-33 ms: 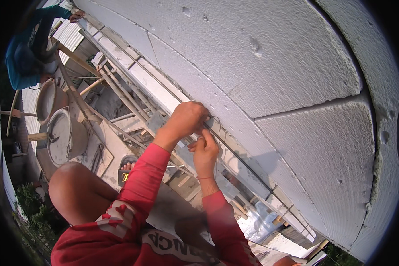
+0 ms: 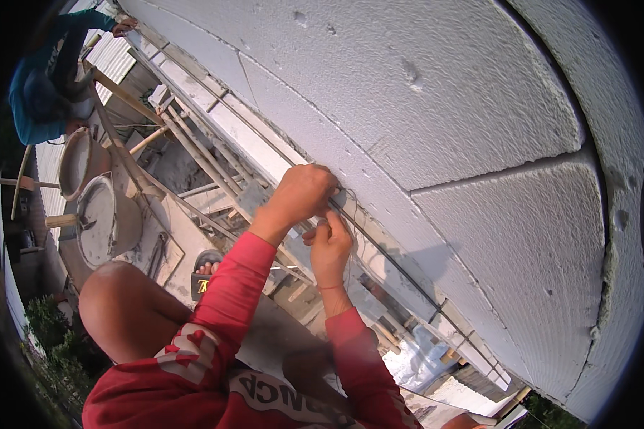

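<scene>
While left hand (image 2: pixel 308 191) curls over the rod (image 2: pixel 408 277) at centre and right hand (image 2: pixel 330 247) bunches its fingers just toward six o'clock, what either grasps cannot be told. Rod: one, dark, slim, running ten-thirty to four-thirty. Wire (image 2: pixel 355 196): thin, dark, looped beside it. Farther, nine o'clock: two buckets (image 2: pixel 127 222), grey-smeared. Beyond, ten o'clock: one co-worker (image 2: pixel 39 132), blue-sleeved.

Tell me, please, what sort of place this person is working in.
Probably an outdoor building site: a pale block wall runs beside a thin dark rod, a bucket holds grey, mortar-like mix, and a wooden pole looks like part of some scaffolding.
</scene>
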`<state>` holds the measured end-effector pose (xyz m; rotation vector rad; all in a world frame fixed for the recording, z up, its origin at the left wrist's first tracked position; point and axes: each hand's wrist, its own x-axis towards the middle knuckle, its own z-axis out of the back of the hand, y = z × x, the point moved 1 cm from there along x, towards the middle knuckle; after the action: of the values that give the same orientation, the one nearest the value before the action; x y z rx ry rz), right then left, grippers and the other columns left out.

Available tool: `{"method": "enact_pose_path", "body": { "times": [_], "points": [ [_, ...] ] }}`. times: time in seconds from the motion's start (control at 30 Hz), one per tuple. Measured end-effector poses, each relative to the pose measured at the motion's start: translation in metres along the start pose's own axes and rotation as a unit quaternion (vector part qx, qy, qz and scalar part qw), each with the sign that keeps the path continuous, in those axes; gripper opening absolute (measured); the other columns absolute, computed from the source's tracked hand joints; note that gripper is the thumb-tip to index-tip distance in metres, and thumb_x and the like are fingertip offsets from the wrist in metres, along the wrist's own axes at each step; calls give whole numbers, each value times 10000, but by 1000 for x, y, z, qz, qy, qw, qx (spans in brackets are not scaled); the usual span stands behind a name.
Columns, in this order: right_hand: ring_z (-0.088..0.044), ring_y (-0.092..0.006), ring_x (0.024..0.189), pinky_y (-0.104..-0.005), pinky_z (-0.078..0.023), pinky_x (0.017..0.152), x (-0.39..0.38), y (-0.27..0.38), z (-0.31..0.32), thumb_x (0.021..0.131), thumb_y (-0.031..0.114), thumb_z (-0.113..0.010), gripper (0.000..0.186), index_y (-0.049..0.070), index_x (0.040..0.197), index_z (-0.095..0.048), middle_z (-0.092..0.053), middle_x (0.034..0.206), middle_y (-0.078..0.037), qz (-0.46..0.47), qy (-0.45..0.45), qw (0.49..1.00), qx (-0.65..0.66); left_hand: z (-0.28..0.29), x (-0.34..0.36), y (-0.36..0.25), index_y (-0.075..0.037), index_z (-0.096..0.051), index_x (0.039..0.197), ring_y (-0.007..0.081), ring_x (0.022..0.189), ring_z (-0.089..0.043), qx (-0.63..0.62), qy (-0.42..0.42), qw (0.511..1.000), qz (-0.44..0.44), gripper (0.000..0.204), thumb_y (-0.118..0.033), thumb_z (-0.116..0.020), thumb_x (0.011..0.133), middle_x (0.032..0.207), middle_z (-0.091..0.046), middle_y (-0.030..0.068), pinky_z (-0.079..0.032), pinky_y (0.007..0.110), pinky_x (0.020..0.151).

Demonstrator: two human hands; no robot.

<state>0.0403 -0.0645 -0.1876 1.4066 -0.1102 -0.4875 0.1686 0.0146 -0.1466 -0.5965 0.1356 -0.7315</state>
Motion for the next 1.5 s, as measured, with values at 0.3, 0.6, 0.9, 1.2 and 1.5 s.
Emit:
{"method": "enact_pose_path", "body": {
  "times": [0.3,0.6,0.9,1.2,1.5],
  "points": [
    [-623,-197,603,-296,-483,531,4,2,6,878,-52,-503,280,-49,1105,-668,-600,870,-109,117,-24,984,-132,-2,-15,-17,-45,-662,791,342,781,-666,-84,-80,989,87,98,-112,-733,792,799,-641,106,-519,424,641],
    [-661,-198,816,-295,-545,661,23,37,79,1037,197,-508,474,-75,1422,-463,-651,1073,-166,-198,120,890,394,-15,-41,-25,-13,-655,906,380,795,-640,-124,-126,963,205,161,-91,-753,805,836,-634,165,-499,460,669],
    [-709,-282,804,-382,-577,665,28,50,43,917,116,-602,356,100,1273,-606,-653,1008,-148,221,24,889,-400,-33,-44,-26,-25,-656,884,380,788,-619,-78,-176,964,181,98,-105,-696,844,810,-614,159,-482,476,674],
    [-716,-268,671,-392,-564,537,52,58,17,877,174,-650,133,90,971,-608,-663,743,-69,284,14,760,-585,-47,-47,-20,-26,-598,821,377,765,-570,-147,-270,937,165,98,-62,-689,817,770,-562,154,-456,473,695],
    [-671,-303,604,-445,-505,527,45,53,27,909,127,-639,181,144,1083,-686,-699,743,-102,222,5,818,-530,-38,-42,-19,-10,-590,804,404,785,-598,-197,-213,933,214,125,-100,-660,855,767,-587,187,-467,486,697]
  ]
}}
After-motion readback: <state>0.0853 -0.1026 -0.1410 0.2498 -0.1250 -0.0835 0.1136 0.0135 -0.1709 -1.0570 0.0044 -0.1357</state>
